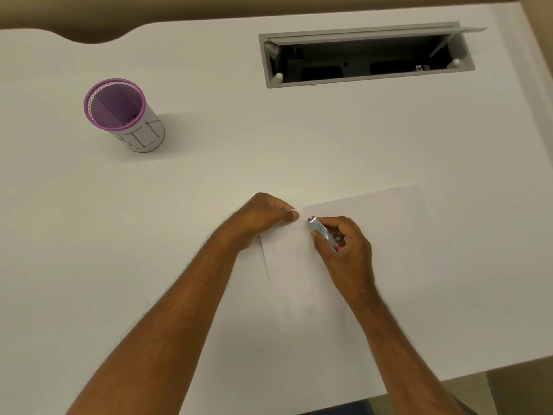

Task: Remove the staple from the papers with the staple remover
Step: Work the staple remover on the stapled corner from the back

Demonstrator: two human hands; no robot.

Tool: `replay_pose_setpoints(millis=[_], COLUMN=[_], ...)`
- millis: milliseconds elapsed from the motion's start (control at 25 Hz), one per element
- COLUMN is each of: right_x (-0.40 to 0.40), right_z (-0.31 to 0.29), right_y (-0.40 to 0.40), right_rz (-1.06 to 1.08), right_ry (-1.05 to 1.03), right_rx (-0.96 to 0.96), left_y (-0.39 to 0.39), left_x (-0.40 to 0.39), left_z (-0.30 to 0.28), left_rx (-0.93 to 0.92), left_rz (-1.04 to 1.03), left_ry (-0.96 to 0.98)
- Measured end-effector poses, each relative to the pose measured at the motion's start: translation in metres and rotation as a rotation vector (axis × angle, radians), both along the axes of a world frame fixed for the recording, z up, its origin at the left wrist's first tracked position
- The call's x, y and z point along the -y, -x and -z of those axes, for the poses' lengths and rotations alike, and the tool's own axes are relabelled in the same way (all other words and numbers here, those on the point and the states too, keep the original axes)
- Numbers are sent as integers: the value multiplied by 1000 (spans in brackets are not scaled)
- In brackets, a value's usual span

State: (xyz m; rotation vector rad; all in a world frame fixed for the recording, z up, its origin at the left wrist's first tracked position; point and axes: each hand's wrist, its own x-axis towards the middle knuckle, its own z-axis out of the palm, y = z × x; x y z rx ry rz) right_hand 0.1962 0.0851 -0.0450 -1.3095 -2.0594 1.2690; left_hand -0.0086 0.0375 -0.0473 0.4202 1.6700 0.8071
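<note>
1. Fingers (pixel 291 216) of the left hand (pixel 263 218) curl and pinch the far-left corner of the papers (pixel 359 265), pinning it to the desk (pixel 209 175); the right hand (pixel 344 247) is clenched round the staple remover (pixel 321 232), its metal tip pointing at that same corner
2. Just off the tip, between the two hands, sits a tiny dark mark on the papers that is probably the staple (pixel 300 220); too small to be sure
3. Judged from this, the staple is not yet out; the tip is near it but apart, so sliding under and prying are left
4. Beyond the papers the desk offers open room; a purple mesh cup (pixel 119 112) stands well off to the far left, an open cable tray (pixel 365 58) far behind; the desk's near edge lies close below the papers
</note>
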Motion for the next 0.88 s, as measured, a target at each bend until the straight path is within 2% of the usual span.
replay_pose_setpoints(millis=[160, 320, 400, 600, 720, 880], right_x=[-18, -56, -73, -105, -113, -110], right_z=[-11, -24, -27, -17, -4, -1], right_y=[11, 28, 36, 46, 45, 42], right_rz=[38, -59, -142, -233, -195, -88], right_ry=[-168, -402, -456, -311, -222, -281], right_rx=[10, 193, 259, 296, 243, 346], left_y=[3, 3, 3, 3, 2, 3], left_x=[3, 4, 5, 5, 6, 7], left_z=[-3, -4, -5, -4, -6, -9], left_rx=[48, 25, 33, 36, 35, 24], left_rz=[27, 47, 49, 60, 63, 83], left_ry=[-24, -23, -30, -33, -33, -52])
